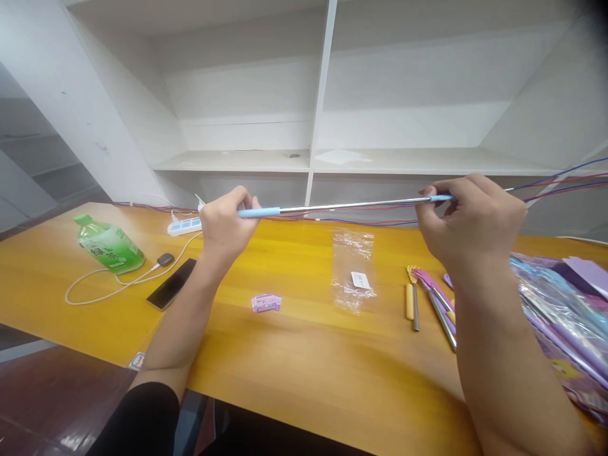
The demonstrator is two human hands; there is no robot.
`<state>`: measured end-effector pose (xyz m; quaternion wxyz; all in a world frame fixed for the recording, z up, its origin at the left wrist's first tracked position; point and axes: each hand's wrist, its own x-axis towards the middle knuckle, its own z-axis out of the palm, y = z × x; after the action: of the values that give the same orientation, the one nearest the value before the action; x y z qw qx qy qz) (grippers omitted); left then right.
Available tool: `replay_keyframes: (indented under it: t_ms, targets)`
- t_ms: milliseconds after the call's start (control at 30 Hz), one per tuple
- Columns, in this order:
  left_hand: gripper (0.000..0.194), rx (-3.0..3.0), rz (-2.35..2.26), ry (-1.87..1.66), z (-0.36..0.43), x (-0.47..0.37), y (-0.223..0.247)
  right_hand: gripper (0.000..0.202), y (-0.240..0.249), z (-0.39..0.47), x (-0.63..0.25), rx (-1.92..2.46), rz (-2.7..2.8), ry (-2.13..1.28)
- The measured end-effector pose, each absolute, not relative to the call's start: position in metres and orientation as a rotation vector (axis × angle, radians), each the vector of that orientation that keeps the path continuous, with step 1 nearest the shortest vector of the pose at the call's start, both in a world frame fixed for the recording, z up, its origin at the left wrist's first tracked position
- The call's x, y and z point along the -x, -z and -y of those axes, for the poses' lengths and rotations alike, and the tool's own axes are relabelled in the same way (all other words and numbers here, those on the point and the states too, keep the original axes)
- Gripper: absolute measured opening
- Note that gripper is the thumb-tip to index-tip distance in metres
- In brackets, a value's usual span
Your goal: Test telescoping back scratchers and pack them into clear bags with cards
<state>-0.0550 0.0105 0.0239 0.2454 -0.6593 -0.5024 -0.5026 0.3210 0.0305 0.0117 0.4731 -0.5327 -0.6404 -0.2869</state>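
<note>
Stretched level between my hands is a telescopic back scratcher [351, 205] with a thin silver shaft and light-blue ends. My left hand [230, 221] is closed around its thicker blue handle. My right hand [470, 212] pinches the blue part at the opposite end, and its fingers hide the tip. Below on the table lie a collapsed yellow scratcher [410, 301] and a pink-and-purple one [437, 301], near my right forearm. A clear plastic wrapper [349, 269] with a white label lies flat between my arms. Left of it is a small stack of purple cards [266, 303].
A green bottle [109, 244], a white cable [90, 300] and a black phone [171, 285] are at left on the yellow wooden table [304, 361]. A power strip [184, 226] sits behind my left hand. Plastic-wrapped packs [565, 316] are piled at right. White shelves [237, 160] stand behind.
</note>
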Motion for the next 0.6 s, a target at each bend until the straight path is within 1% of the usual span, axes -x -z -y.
replay_keyframes:
  t_ms: [133,333,600]
  targets:
    - [0.028,1.838,1.368,1.374,-0.007,0.045,-0.02,0.019,-0.008,-0.027,-0.307,1.352,1.602,0.666]
    - [0.03,1.887,1.37,1.377,-0.006,0.031,-0.009,0.018,-0.001,-0.022,-0.293,1.393,1.639,0.588]
    - [0.029,1.894,1.392,1.363,-0.004,0.025,-0.004,0.021,-0.005,-0.015,-0.298,1.427,1.6,0.674]
